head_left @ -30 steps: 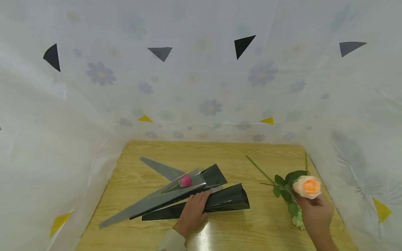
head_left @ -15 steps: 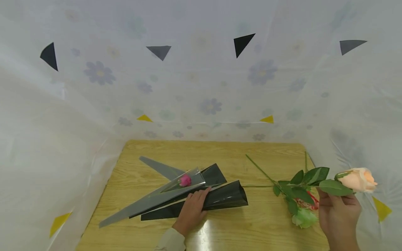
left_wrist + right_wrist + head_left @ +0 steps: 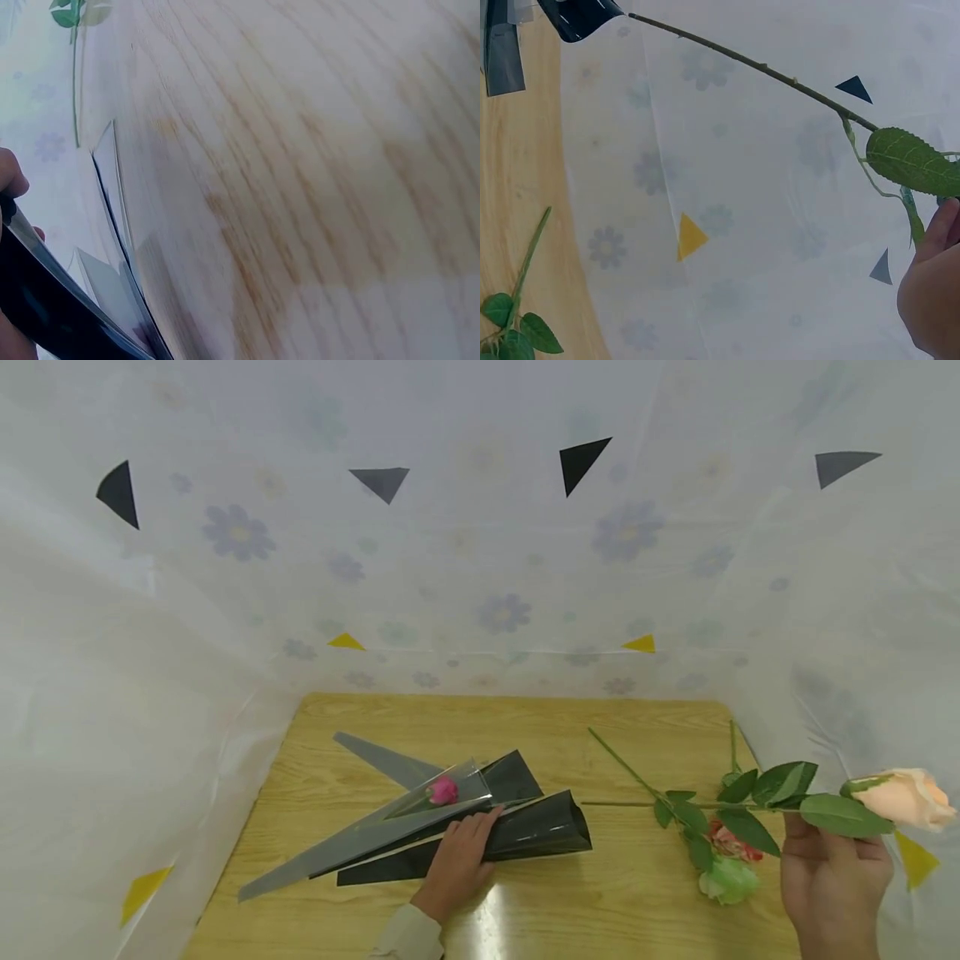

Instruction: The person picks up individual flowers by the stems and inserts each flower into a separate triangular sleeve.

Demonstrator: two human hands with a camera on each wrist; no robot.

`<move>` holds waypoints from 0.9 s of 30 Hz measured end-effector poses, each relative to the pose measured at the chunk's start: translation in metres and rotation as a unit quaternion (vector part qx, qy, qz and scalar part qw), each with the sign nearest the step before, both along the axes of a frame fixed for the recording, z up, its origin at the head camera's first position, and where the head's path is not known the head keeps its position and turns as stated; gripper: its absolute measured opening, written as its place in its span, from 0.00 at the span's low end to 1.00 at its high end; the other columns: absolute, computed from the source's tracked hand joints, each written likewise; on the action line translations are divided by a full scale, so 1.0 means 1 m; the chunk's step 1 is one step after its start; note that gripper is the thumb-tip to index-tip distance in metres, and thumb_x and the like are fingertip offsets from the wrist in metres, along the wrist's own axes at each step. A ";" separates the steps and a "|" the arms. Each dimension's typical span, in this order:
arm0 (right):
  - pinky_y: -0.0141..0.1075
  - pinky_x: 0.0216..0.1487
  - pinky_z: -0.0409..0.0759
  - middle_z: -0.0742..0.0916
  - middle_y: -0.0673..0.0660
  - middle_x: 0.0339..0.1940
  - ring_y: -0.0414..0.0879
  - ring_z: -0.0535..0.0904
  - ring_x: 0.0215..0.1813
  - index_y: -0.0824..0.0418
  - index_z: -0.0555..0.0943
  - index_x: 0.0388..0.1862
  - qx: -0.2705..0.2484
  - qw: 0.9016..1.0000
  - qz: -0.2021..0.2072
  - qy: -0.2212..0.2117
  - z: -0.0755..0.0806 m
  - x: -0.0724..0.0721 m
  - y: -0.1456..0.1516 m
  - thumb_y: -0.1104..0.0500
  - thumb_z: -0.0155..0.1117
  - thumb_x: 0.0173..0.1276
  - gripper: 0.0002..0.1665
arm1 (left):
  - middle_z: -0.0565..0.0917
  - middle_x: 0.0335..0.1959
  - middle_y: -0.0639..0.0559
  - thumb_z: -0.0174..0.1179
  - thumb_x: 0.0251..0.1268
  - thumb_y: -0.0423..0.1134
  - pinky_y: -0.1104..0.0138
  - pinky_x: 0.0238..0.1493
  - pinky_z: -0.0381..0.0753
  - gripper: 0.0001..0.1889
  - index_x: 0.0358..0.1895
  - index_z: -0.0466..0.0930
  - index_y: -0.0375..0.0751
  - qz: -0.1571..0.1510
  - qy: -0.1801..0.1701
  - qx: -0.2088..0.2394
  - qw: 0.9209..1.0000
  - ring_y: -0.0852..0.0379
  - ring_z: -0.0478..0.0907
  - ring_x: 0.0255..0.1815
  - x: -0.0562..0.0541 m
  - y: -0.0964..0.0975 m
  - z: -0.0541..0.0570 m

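Observation:
In the head view my left hand [image 3: 461, 864] grips a black flower sleeve [image 3: 536, 831], a cone whose wide mouth faces right. My right hand [image 3: 836, 881] pinches the leafy stem of a peach rose [image 3: 903, 797] just below its bloom. The bloom points right, and the long stem [image 3: 615, 804] runs left. In the right wrist view the stem's tip [image 3: 634, 16] is right at the mouth of the black sleeve [image 3: 585, 19]. The left wrist view catches only part of the left fingers [image 3: 9, 176] around the dark sleeve [image 3: 45, 300].
A pink rose [image 3: 442, 791] in a clear-fronted sleeve [image 3: 352, 839] lies behind the left hand, among other grey and black sleeves. A green flower [image 3: 727, 881] and a red-pink flower [image 3: 733, 842] lie right on the wooden table [image 3: 637, 910]. White patterned sheeting [image 3: 480, 568] surrounds it.
My right hand has moved right with the peach rose, and the bloom has turned from facing me to pointing right. The stem now lies level toward the sleeve. My left hand stays in place.

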State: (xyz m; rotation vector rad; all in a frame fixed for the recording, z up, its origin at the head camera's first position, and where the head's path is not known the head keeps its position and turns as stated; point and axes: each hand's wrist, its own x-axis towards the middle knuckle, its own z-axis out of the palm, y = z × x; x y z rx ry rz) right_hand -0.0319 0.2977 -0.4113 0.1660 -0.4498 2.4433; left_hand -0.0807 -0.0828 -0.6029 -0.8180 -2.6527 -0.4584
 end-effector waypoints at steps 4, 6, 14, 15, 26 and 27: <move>0.46 0.46 0.78 0.82 0.70 0.37 0.59 0.82 0.38 0.82 0.73 0.46 0.016 0.999 0.031 -0.001 -0.005 0.002 -0.002 0.81 0.40 0.65 0.16 | 0.73 0.53 0.57 0.67 0.40 0.39 0.61 0.47 0.69 0.49 0.72 0.54 0.44 -0.001 -0.005 0.002 1.000 0.59 0.70 0.52 0.000 0.000 0.000; 0.46 0.48 0.77 0.82 0.69 0.36 0.59 0.82 0.39 0.82 0.74 0.46 0.031 0.998 0.058 -0.001 -0.010 0.002 -0.005 0.80 0.38 0.66 0.16 | 0.73 0.53 0.57 0.67 0.40 0.39 0.61 0.48 0.69 0.49 0.72 0.53 0.44 -0.005 -0.007 0.002 1.000 0.59 0.69 0.52 0.000 0.001 -0.001; 0.42 0.46 0.78 0.82 0.66 0.44 0.56 0.82 0.45 0.80 0.75 0.48 0.085 0.985 0.150 -0.005 -0.032 -0.003 -0.025 0.78 0.36 0.68 0.19 | 0.72 0.53 0.58 0.65 0.38 0.37 0.62 0.48 0.68 0.49 0.72 0.53 0.46 -0.012 -0.004 0.014 1.000 0.60 0.69 0.52 0.000 0.005 0.003; 0.41 0.47 0.77 0.82 0.66 0.44 0.55 0.82 0.45 0.79 0.76 0.47 0.088 0.984 0.157 -0.009 -0.035 -0.004 -0.028 0.78 0.36 0.68 0.19 | 0.73 0.52 0.58 0.65 0.38 0.36 0.62 0.48 0.69 0.50 0.72 0.52 0.46 -0.013 -0.003 0.016 1.000 0.60 0.69 0.52 0.000 0.006 0.004; 0.40 0.55 0.72 0.82 0.63 0.46 0.53 0.80 0.50 0.76 0.76 0.49 0.085 0.969 0.232 -0.013 -0.052 -0.014 -0.057 0.79 0.33 0.69 0.22 | 0.73 0.52 0.58 0.66 0.38 0.36 0.62 0.47 0.68 0.51 0.73 0.50 0.49 -0.020 -0.003 0.037 0.999 0.60 0.70 0.52 0.003 0.012 0.017; 0.40 0.54 0.72 0.82 0.64 0.46 0.53 0.80 0.49 0.76 0.76 0.49 0.089 0.968 0.232 -0.015 -0.053 -0.015 -0.060 0.79 0.34 0.69 0.21 | 0.73 0.52 0.58 0.66 0.38 0.36 0.62 0.47 0.68 0.51 0.73 0.51 0.49 -0.020 -0.002 0.039 0.999 0.60 0.70 0.52 0.004 0.012 0.018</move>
